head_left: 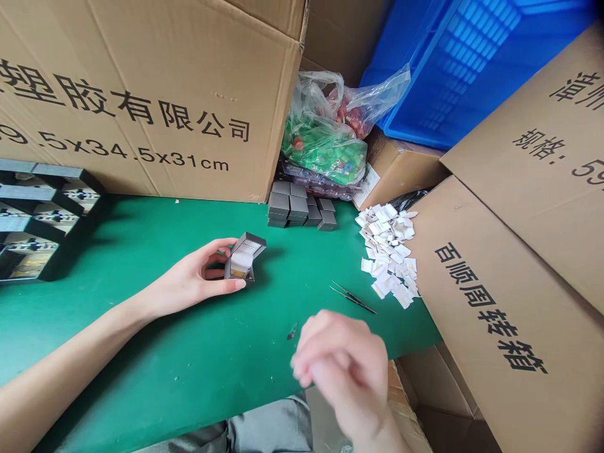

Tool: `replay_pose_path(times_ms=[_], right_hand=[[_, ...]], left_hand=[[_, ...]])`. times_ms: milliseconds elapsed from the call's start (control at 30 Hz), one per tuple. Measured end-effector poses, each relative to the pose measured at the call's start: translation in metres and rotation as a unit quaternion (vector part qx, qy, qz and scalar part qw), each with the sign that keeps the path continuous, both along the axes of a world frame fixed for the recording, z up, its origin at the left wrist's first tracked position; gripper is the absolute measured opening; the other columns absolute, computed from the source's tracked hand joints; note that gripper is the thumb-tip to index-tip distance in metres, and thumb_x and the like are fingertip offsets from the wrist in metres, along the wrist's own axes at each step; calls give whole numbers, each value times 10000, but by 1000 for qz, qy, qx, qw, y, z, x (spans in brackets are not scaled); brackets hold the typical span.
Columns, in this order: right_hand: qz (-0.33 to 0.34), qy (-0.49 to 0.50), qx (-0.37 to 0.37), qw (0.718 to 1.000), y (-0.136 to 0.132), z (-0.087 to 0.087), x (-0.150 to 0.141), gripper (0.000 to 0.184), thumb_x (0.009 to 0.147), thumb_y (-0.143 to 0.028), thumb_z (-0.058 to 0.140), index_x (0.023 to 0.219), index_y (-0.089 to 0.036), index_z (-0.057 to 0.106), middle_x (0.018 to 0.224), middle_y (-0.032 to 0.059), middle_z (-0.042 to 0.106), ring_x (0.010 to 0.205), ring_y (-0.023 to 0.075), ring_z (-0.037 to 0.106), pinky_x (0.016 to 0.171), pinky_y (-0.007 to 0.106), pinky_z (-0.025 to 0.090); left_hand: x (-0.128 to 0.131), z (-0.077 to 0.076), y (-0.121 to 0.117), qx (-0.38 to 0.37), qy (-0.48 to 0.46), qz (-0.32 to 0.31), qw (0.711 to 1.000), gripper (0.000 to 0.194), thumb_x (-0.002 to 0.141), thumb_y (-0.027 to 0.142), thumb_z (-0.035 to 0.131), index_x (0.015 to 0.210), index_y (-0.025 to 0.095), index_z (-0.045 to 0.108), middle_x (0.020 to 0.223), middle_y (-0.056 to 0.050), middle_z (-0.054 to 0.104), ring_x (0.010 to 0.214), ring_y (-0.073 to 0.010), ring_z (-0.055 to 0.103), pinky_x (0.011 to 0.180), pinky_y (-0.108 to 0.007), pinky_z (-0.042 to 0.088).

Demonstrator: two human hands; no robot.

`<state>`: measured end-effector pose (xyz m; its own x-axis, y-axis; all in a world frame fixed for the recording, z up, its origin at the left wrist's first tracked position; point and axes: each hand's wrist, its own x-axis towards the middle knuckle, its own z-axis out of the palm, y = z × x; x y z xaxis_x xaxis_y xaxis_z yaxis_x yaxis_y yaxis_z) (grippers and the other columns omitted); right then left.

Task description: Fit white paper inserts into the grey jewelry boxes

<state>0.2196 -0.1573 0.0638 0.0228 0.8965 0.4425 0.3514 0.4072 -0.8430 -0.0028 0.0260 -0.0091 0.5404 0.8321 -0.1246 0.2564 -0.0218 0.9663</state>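
Brown cardboard cartons printed with black lettering stand beyond and to the right of a small grey rectangular box with a raised lid, which is on the near side of a smooth green tabletop. The left hand grips this grey box from its left side, thumb along the near edge; a white flat piece shows inside. Nearer the person and to the right of the box, the right hand is blurred, its fingers bent inward; I cannot tell whether they close on anything. Slim dark metal tweezers lie to the box's right, and farther right spreads a heap of small white flat pieces. Stacked grey rectangular blocks sit just beyond the box, with clear plastic bags of green and red items behind them. Well left of the box are dark open-fronted containers.
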Motion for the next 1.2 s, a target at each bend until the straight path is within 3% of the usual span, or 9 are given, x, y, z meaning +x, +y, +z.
replay_pose_path(times_ms=[100, 200, 333, 467, 667, 833, 967, 1100, 1200], right_hand=[[-127, -7, -39, 991, 15, -12, 45, 165, 995, -279, 613, 1013, -300, 776, 765, -6, 755, 565, 148, 667, 527, 273, 548], [-296, -133, -107, 940, 31, -35, 110, 253, 987, -371, 597, 1121, -246, 772, 903, 59, 797, 729, 211, 721, 694, 355, 587], [-380, -329, -136, 854, 45, -64, 182, 330, 924, -295, 508, 1049, -172, 788, 1093, 154, 792, 1044, 336, 692, 865, 469, 539], [-405, -388, -111, 820, 55, -67, 221, 339, 917, -247, 489, 1049, -166, 790, 1103, 154, 786, 1051, 331, 658, 903, 457, 492], [-422, -414, -69, 804, 106, -43, 247, 335, 961, -137, 474, 1110, -104, 773, 1092, 204, 723, 998, 289, 579, 865, 402, 398], [-440, -400, -59, 802, 156, -43, 250, 380, 974, -170, 547, 1316, -60, 674, 1277, 244, 602, 1160, 305, 494, 960, 422, 352], [-458, -388, -67, 797, 179, -44, 250, 473, 956, -206, 605, 1412, -78, 604, 1404, 245, 499, 1218, 304, 438, 1005, 431, 317], [-457, -395, -88, 792, 189, -42, 255, 364, 952, -159, 555, 1294, -127, 677, 1472, 210, 452, 1232, 279, 430, 1023, 412, 315], [-463, -393, -107, 787, 191, -41, 262, 305, 940, -119, 514, 1171, -132, 713, 1464, 201, 448, 1170, 258, 484, 987, 388, 350]], left_hand=[[0, -1, 1, 6, 4, -4, 1000, 953, 711, 634, 899, 1495, 286, 485, 1254, -104, 737, 1183, -348, 720, 1092, -521, 579], [0, -3, 2, 16, 0, -6, 1000, 917, 738, 623, 889, 1498, 302, 489, 1302, -101, 732, 1222, -342, 709, 1101, -503, 580], [-2, -8, 4, 14, -22, -8, 1000, 883, 764, 590, 887, 1498, 315, 481, 1315, -101, 741, 1217, -335, 724, 1071, -483, 608], [-1, -9, 6, 15, -45, 6, 999, 878, 743, 571, 907, 1464, 303, 485, 1301, -114, 754, 1195, -331, 741, 1035, -475, 631], [3, -6, 8, 81, -34, 34, 996, 836, 755, 590, 868, 1415, 241, 494, 1211, -108, 802, 1134, -304, 773, 991, -442, 644], [2, -18, 11, 133, -40, 46, 989, 819, 786, 632, 796, 1438, 257, 473, 1194, -52, 803, 1102, -272, 785, 899, -360, 660], [0, -31, 10, 206, 28, 108, 972, 773, 789, 646, 744, 1441, 309, 502, 1259, -33, 778, 1114, -324, 775, 836, -374, 662], [-2, -35, 9, 306, 116, 117, 938, 761, 810, 719, 651, 1456, 335, 533, 1196, -13, 795, 1176, -364, 748, 818, -452, 661], [-5, -32, 10, 351, 171, 113, 914, 834, 802, 833, 604, 1421, 276, 606, 1277, -64, 770, 1261, -385, 701, 925, -517, 646]])
